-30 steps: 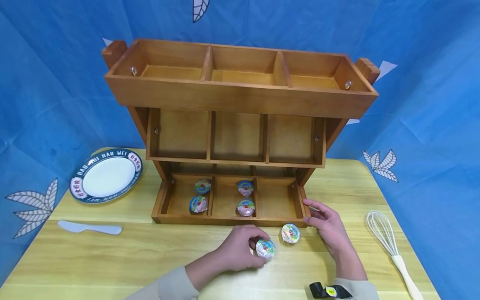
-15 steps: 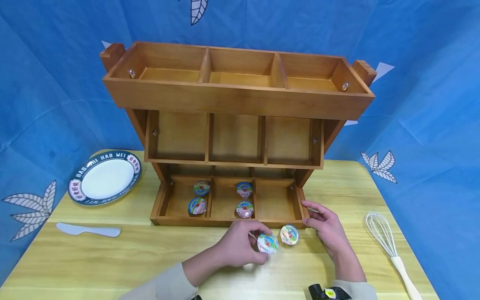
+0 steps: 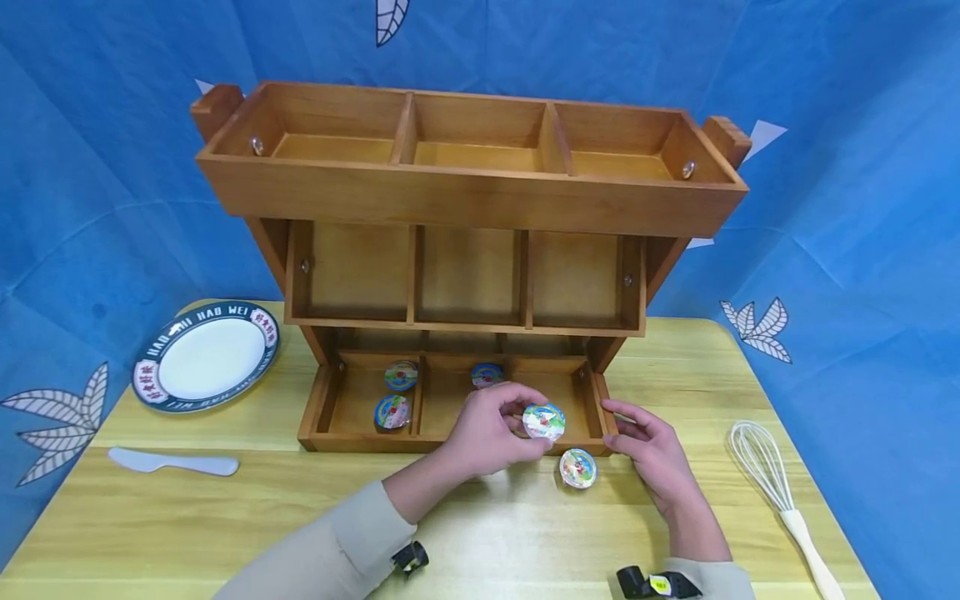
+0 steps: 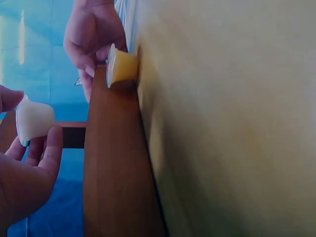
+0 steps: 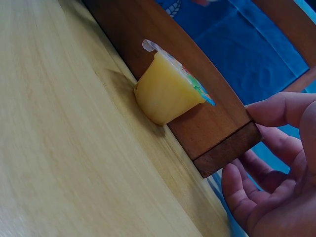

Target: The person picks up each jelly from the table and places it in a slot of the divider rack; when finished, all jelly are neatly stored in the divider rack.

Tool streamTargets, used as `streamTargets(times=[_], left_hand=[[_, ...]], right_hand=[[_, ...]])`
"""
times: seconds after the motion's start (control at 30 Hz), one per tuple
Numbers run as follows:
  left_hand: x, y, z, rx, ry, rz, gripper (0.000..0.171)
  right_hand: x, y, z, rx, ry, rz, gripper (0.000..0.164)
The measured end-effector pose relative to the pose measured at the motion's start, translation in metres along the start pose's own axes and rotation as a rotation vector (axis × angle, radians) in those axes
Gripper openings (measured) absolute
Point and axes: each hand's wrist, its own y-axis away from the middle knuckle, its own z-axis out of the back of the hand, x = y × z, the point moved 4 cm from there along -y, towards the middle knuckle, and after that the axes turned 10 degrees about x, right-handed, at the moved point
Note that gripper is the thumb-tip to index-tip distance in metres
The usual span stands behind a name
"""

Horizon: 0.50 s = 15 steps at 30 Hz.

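My left hand pinches a small jelly cup by its sides, its printed lid facing up, over the right compartment of the bottom wooden tray. In the left wrist view this cup looks milky white. My right hand grips the tray's front right corner, thumb and fingers on either side of it. On the table just before that corner stands a yellow jelly cup, upright. Two jelly cups sit in the left compartment. Another cup shows in the middle one, partly behind my left hand.
Two more tiers of the wooden rack, a middle tray and a top tray, overhang the bottom one. At left lie a plate and a white knife. A whisk lies at right.
My left hand has lifted the white jelly cup from the table and carried it forward over the tray's front edge. The right hand keeps its grip on the corner.
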Motion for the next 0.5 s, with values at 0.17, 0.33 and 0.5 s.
streamTargets(times=[0.17,0.33,0.5], left_hand=[[0.005,-0.022,-0.002,-0.047,-0.032,0.010,0.041],[0.010,-0.043,-0.006,-0.102,-0.027,0.045,0.042],[0.019,-0.063,-0.012,-0.165,-0.043,0.063,0.041]], right_hand=[[0.000,0.000,0.000,-0.003,-0.004,-0.004,0.052],[0.000,0.000,0.001,-0.002,0.014,-0.017,0.052],[0.000,-0.001,0.001,-0.002,0.022,-0.021,0.052]])
